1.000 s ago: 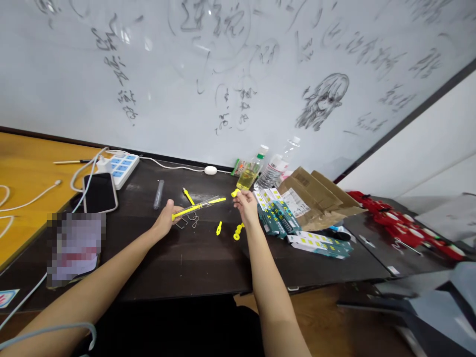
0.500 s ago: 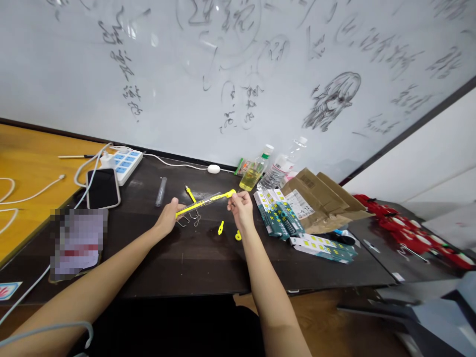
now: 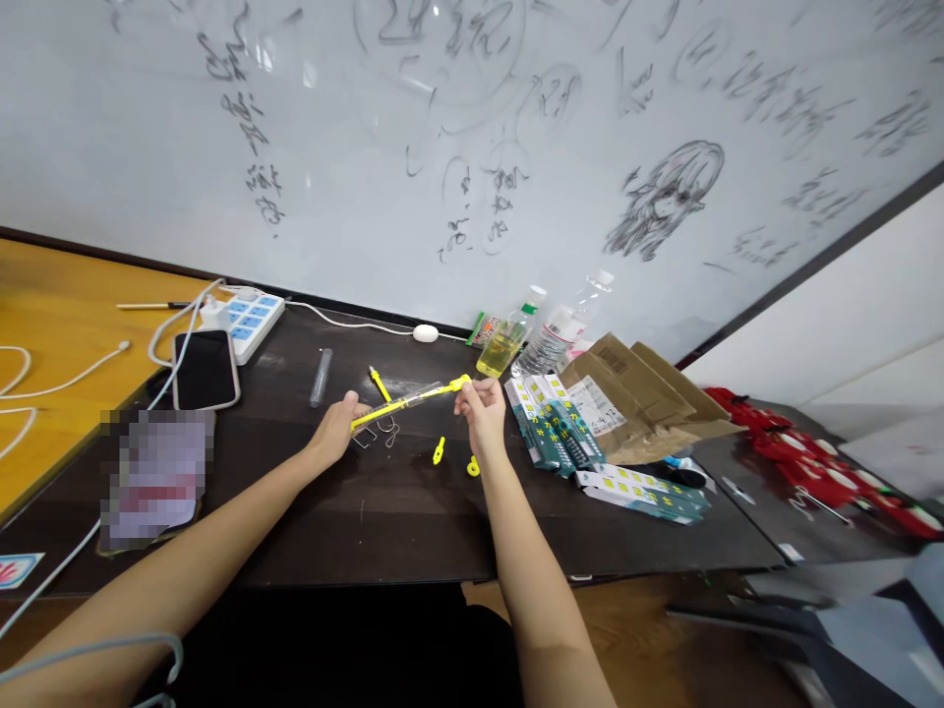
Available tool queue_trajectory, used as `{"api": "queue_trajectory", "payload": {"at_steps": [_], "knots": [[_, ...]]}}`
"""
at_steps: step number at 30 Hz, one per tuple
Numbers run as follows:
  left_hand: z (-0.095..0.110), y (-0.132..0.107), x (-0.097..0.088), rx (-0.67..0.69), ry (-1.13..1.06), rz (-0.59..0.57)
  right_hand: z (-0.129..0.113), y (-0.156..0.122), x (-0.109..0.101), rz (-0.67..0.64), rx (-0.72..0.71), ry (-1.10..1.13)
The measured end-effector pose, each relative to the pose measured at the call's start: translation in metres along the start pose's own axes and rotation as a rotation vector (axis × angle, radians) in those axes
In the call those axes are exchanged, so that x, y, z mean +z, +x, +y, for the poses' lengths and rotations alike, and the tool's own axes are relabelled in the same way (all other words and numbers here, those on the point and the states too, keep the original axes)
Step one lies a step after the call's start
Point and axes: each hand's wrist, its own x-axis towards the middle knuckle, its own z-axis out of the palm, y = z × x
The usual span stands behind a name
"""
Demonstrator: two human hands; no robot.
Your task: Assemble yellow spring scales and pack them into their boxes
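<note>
My left hand (image 3: 335,430) grips the near end of a thin yellow rod with a clear tube over it (image 3: 405,401), held a little above the dark table (image 3: 383,511). My right hand (image 3: 483,408) pinches a small yellow cap (image 3: 463,382) at the rod's far end. Below the rod lie bent wire clips (image 3: 375,434), a small yellow piece (image 3: 439,451) and a yellow ring part (image 3: 472,466). Another yellow pen-like part (image 3: 379,383) and a clear tube (image 3: 321,377) rest farther back.
Teal and white boxes (image 3: 553,423) and brown cardboard (image 3: 641,393) lie to the right, with two bottles (image 3: 516,334) behind. A phone (image 3: 205,369), power strip (image 3: 247,320) and cables sit left, beside a yellow table (image 3: 51,383). Red items (image 3: 811,462) lie far right. A scribbled whiteboard stands behind.
My right hand moved left with the yellow cap and brought it onto the far end of the rod. My left hand kept its hold and lifted the rod slightly.
</note>
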Motion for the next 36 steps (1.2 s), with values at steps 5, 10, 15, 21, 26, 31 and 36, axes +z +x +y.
{"api": "queue_trajectory", "payload": {"at_steps": [5,10,15,21,26,31,36], "knots": [[0.001,0.0,0.001,-0.017,-0.001,0.015,0.003,0.0,0.002,0.001,-0.022,-0.027],[0.002,-0.001,0.001,0.005,0.054,-0.016,0.003,-0.003,0.003,-0.097,-0.039,-0.103],[0.005,-0.003,0.001,0.021,0.105,0.002,-0.001,-0.003,0.0,-0.174,0.034,-0.117],[0.007,-0.004,0.0,0.054,0.163,-0.018,-0.002,-0.004,0.001,-0.185,0.086,-0.092],[0.011,-0.005,-0.001,0.098,0.236,-0.038,-0.001,-0.004,0.001,-0.191,0.084,-0.086],[0.013,-0.006,-0.001,0.123,0.239,-0.039,0.0,-0.004,0.002,-0.201,0.108,-0.041],[0.005,-0.001,0.003,-0.052,0.002,-0.09,0.002,-0.004,0.001,-0.199,0.127,-0.013]]}}
